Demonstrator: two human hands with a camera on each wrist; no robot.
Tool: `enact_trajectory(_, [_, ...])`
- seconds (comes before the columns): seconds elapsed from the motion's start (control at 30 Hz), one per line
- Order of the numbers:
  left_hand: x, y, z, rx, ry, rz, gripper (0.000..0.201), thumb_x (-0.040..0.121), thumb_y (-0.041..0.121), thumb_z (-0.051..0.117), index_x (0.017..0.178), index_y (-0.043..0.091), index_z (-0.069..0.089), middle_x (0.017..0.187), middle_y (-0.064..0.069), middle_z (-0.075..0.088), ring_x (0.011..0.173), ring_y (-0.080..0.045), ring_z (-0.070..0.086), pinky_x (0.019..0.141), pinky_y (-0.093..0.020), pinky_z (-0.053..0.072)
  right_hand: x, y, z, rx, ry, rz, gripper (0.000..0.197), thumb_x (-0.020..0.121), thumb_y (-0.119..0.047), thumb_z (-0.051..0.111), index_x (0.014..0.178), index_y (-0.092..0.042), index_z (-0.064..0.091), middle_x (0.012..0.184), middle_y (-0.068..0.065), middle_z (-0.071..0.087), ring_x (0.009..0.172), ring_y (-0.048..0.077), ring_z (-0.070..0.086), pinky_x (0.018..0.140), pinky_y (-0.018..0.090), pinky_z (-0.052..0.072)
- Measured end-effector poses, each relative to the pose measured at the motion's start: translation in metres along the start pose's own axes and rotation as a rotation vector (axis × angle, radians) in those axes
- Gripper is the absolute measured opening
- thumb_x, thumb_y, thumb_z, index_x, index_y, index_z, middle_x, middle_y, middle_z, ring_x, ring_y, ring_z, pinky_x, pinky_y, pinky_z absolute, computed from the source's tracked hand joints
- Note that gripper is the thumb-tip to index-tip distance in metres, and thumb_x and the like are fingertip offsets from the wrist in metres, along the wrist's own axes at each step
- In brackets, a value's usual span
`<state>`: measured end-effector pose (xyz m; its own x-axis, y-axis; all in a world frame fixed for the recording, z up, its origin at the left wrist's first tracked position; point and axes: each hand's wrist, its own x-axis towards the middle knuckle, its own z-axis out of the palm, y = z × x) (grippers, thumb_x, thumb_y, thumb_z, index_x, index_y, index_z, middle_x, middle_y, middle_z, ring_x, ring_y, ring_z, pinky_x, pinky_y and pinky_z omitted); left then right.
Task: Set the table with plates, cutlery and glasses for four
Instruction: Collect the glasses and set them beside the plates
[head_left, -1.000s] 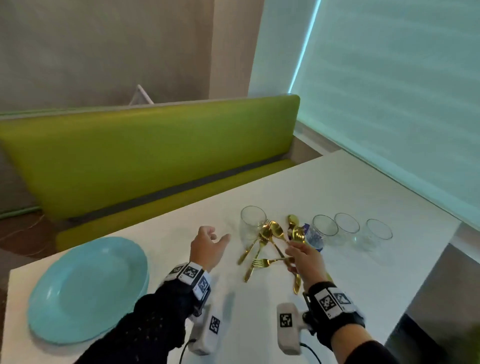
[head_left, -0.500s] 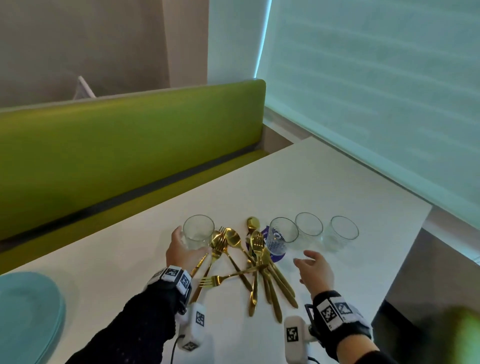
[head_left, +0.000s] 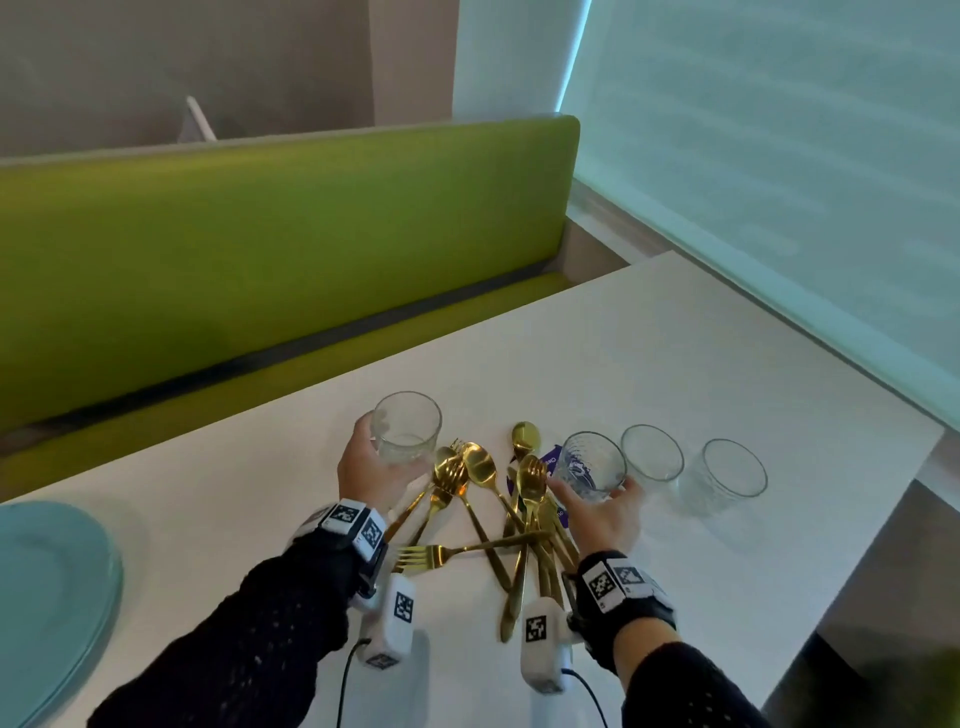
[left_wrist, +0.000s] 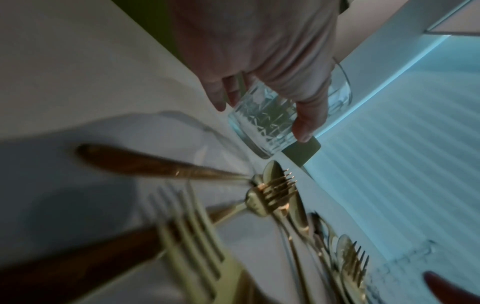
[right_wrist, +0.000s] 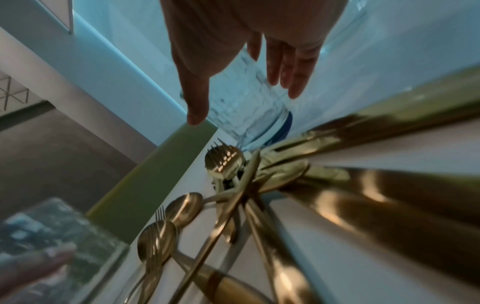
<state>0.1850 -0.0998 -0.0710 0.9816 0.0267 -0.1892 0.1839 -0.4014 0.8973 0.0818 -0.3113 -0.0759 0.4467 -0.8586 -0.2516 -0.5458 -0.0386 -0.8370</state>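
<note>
Her left hand (head_left: 370, 475) wraps a ribbed clear tumbler (head_left: 407, 428); the right hand (head_left: 602, 512), fingers spread, cups a second glass (head_left: 594, 464) beside shiny gold cutlery (head_left: 498, 514).

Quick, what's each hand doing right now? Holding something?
Left hand: grips a glass.
Right hand: open, fingers straight around a second glass, not yet closed on it.

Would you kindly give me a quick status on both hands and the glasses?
Left hand grips leftmost glass. Right hand open around second glass, not yet gripping. Cutlery pile between them.
</note>
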Motion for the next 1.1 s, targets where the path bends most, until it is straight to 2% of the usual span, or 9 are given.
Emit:
enact_trajectory(0.2, [0.009,0.011,-0.011,-0.033,0.016,0.030,0.082,0.060,0.026,0.087,0.129,0.024,0.044,0.129,0.001,0.055,0.119,-0.022,0.051,0.097,-0.032,0.046,0.007,0.000,0.015,-0.026,0.083,0.037,0.098,0.053,-0.038,0.089,0.132,-0.010,0.038,0.130,0.011,0.049,0.121,0.030,0.048,0.102,0.041,0.043])
enact_trajectory(0.37, [-0.002,0.010,-0.027,-0.048,0.051,0.062,0.079,0.061,0.027,0.087,0.128,0.023,0.045,0.127,0.002,0.057,0.109,-0.015,0.051,0.091,-0.026,0.044,0.010,0.000,0.018,-0.097,0.093,0.006,0.096,0.059,-0.040,0.085,0.134,-0.008,0.035,0.132,0.014,0.044,0.121,0.034,0.047,0.102,0.045,0.042])
enact_trajectory(0.47, [-0.014,0.008,-0.039,-0.069,0.072,0.059,0.078,0.062,0.025,0.086,0.129,0.021,0.046,0.127,0.002,0.057,0.104,-0.011,0.048,0.086,-0.023,0.041,0.007,-0.002,0.013,-0.092,0.103,-0.068,0.092,0.060,-0.038,0.084,0.133,-0.006,0.037,0.130,0.015,0.045,0.119,0.034,0.048,0.102,0.044,0.042])
enact_trajectory(0.6, [-0.037,0.004,-0.060,-0.100,0.077,0.036,0.078,0.063,0.023,0.086,0.130,0.020,0.045,0.129,0.001,0.056,0.103,-0.010,0.046,0.085,-0.022,0.039,-0.011,-0.021,0.002,-0.046,0.065,-0.182,0.086,0.061,-0.031,0.084,0.131,-0.009,0.039,0.130,0.014,0.045,0.120,0.032,0.047,0.100,0.039,0.043])
enact_trajectory(0.67, [-0.053,0.001,-0.074,-0.122,0.081,0.024,0.078,0.063,0.022,0.086,0.130,0.019,0.045,0.131,-0.001,0.056,0.104,-0.010,0.047,0.085,-0.022,0.039,-0.032,-0.034,-0.001,-0.007,-0.009,-0.233,0.084,0.060,-0.029,0.086,0.128,-0.012,0.041,0.129,0.011,0.047,0.118,0.028,0.048,0.095,0.032,0.043])
enact_trajectory(0.8, [-0.089,-0.012,-0.110,-0.169,0.096,0.026,0.080,0.063,0.019,0.086,0.131,0.016,0.045,0.131,-0.002,0.056,0.103,-0.011,0.049,0.085,-0.021,0.040,-0.094,-0.048,0.002,0.001,-0.145,-0.329,0.085,0.054,-0.033,0.087,0.126,-0.018,0.044,0.123,0.004,0.054,0.114,0.023,0.052,0.097,0.033,0.045])
enact_trajectory(0.9, [-0.121,-0.030,-0.141,-0.183,0.111,0.022,0.080,0.063,0.018,0.086,0.131,0.016,0.045,0.127,0.000,0.056,0.102,-0.012,0.049,0.086,-0.021,0.040,-0.152,-0.046,0.008,0.008,-0.258,-0.372,0.080,0.058,-0.025,0.087,0.126,-0.014,0.046,0.116,0.002,0.055,0.103,0.016,0.051,0.086,0.025,0.041])
enact_trajectory(0.97, [-0.142,-0.048,-0.163,-0.195,0.142,0.006,0.081,0.061,0.018,0.087,0.131,0.016,0.045,0.125,0.000,0.056,0.104,-0.015,0.052,0.086,-0.022,0.040,-0.191,-0.037,0.014,-0.007,-0.331,-0.419,0.077,0.058,-0.022,0.087,0.124,-0.013,0.047,0.114,0.002,0.055,0.101,0.016,0.052,0.082,0.025,0.039])
enact_trajectory(1.1, [-0.179,-0.092,-0.209,-0.184,0.215,-0.041,0.082,0.061,0.014,0.088,0.131,0.010,0.046,0.124,-0.006,0.058,0.102,-0.016,0.052,0.085,-0.023,0.039,-0.259,-0.007,0.036,-0.076,-0.446,-0.449,0.079,0.058,-0.022,0.087,0.126,-0.011,0.048,0.120,0.004,0.056,0.112,0.022,0.054,0.093,0.030,0.044])
